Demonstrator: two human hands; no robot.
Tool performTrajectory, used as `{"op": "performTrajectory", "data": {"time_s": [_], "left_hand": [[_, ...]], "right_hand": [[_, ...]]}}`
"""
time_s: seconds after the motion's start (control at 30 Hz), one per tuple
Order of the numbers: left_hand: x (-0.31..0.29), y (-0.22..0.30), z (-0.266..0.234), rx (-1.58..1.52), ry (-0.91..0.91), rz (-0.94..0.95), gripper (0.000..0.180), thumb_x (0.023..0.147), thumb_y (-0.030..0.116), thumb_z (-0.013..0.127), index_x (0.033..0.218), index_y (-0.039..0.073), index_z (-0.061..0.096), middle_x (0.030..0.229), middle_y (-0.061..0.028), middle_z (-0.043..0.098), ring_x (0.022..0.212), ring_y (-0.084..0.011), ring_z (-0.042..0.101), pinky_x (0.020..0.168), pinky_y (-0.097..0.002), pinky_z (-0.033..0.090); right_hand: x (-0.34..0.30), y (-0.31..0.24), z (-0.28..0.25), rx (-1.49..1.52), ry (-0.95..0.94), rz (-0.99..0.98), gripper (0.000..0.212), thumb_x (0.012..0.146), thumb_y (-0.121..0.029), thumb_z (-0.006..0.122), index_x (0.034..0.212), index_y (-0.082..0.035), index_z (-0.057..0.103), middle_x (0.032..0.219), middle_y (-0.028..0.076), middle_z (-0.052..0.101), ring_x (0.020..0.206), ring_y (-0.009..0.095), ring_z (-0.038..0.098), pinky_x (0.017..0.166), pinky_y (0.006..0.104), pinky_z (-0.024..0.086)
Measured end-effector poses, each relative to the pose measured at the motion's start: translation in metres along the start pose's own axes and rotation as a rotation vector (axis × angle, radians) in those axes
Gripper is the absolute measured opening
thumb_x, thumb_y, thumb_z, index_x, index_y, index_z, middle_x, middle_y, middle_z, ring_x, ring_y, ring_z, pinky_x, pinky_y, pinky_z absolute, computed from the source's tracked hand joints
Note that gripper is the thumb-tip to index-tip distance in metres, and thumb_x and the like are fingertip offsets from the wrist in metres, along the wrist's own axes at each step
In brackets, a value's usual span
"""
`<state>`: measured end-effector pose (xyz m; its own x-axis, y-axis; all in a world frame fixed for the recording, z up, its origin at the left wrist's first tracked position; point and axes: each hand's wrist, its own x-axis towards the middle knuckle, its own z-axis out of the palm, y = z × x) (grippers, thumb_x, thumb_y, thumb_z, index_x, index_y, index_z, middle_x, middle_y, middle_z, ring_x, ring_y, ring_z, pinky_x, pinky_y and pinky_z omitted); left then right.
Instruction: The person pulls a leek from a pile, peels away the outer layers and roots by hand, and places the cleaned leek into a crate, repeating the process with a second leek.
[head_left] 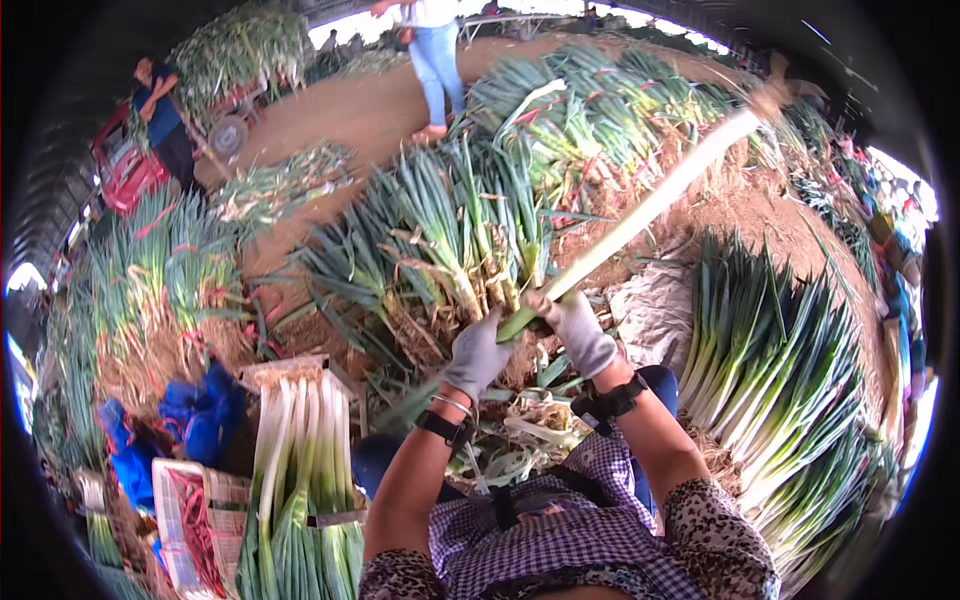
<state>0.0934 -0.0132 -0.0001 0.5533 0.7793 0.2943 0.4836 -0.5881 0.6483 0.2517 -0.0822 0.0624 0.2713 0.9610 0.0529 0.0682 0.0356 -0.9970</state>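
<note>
A long leek (645,210) slants up and to the right from my hands, its white shank outermost and its root end blurred by motion. My right hand (580,330), in a pale work glove, is closed around its green part. Close beside it, my left hand (478,352), gloved too, grips the same leek lower down, near the leaves. A blurred green leaf (412,402) trails past my left wrist. Just beyond my hands stand upright leeks (470,225) with soil and dry skins on them. Stripped leaves and peelings (530,435) lie below my hands.
Cleaned leeks (305,430) rest in a rack at the lower left, beside a basket (170,530) with red ties and blue plastic bags (205,410). A large leek pile (775,350) lies at right. Tied bundles (165,270) stand at left; two people and a red vehicle (130,165) are farther off.
</note>
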Motion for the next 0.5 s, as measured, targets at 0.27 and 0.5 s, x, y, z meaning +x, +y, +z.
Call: {"op": "performTrajectory", "data": {"time_s": [0.27, 0.5], "left_hand": [[0.005, 0.05, -0.031, -0.652, -0.452, -0.169, 0.047, 0.077, 0.008, 0.069, 0.12, -0.002, 0.052, 0.105, -0.0072, 0.06, 0.094, -0.0139, 0.055, 0.087, -0.0271, 0.044], [-0.016, 0.022, 0.002, -0.538, -0.351, 0.262, 0.045, 0.082, 0.009, 0.063, 0.124, 0.003, 0.05, 0.125, -0.0108, 0.053, 0.106, -0.0178, 0.056, 0.089, -0.0276, 0.048]], "right_hand": [[-0.04, -0.019, -0.043, 0.012, 0.178, -0.5, 0.017, 0.084, -0.016, 0.067, 0.096, -0.004, 0.065, 0.085, 0.005, 0.064, 0.077, 0.013, 0.059, 0.068, 0.0257, 0.048], [-0.027, -0.062, -0.012, -0.34, -0.543, -0.986, 0.029, 0.081, -0.015, 0.069, 0.106, -0.003, 0.062, 0.116, 0.014, 0.059, 0.1, 0.027, 0.06, 0.082, 0.0343, 0.05]]}}
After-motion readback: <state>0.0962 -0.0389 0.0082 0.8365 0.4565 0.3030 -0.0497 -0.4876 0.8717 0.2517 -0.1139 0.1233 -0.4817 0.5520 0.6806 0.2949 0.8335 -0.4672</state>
